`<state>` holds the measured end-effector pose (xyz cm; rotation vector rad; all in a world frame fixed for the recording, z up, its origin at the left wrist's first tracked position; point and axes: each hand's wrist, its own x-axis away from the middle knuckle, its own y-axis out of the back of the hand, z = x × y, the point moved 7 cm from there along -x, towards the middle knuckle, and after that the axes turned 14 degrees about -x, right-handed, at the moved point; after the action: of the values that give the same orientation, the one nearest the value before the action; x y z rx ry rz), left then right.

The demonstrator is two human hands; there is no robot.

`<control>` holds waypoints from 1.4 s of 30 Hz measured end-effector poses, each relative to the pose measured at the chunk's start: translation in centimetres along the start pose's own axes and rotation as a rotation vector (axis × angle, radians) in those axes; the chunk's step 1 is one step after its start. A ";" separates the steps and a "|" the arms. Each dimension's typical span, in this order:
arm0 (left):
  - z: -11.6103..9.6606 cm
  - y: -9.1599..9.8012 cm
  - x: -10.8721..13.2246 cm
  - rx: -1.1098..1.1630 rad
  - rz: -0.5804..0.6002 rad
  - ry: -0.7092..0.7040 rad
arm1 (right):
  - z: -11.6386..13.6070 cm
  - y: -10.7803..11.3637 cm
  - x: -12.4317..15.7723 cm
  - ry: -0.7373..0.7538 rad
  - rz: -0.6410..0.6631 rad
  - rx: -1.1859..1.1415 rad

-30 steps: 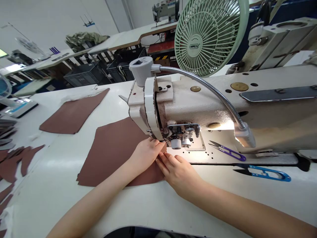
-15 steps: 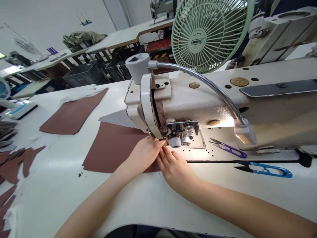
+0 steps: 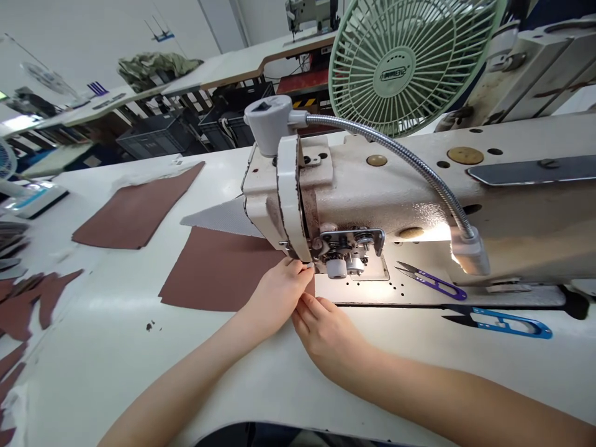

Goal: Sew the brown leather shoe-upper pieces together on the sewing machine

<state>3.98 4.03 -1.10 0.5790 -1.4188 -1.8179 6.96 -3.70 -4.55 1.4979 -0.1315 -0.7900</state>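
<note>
A brown fabric panel point(image 3: 218, 267) lies flat on the white table and runs under the head of a cream sewing machine point(image 3: 372, 186). My left hand point(image 3: 279, 288) rests on the panel's near right corner, fingers together and pressed down beside the presser foot point(image 3: 338, 264). My right hand point(image 3: 326, 329) lies just in front of it, fingers stretched toward the fabric's edge. A grey-white piece point(image 3: 218, 217) pokes out behind the machine head.
Purple thread snips point(image 3: 431, 280) and blue thread snips point(image 3: 500, 321) lie right of the needle plate. A second brown panel point(image 3: 135, 208) lies at the far left, scraps point(image 3: 28, 304) at the left edge. A green fan point(image 3: 410, 62) stands behind the machine.
The brown panel has fed away from me under the presser foot, so less of it lies near me. The grey-white piece has come out behind the machine. Both hands stayed at the foot.
</note>
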 end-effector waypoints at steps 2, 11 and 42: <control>0.1 0.4 0.2 0.010 0.016 -0.020 | 0.1 -0.2 0.1 -0.008 0.010 -0.005; 0.8 0.5 -0.2 0.097 0.028 0.032 | 0.8 0.4 -0.5 -0.165 0.033 -0.146; 1.1 0.8 -0.5 0.211 -0.009 -0.005 | -2.8 -0.3 -2.0 -0.322 -0.022 -0.210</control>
<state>3.68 5.01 -0.09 0.6884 -1.6257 -1.6888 6.85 -0.25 -4.38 1.1694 -0.2651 -1.0268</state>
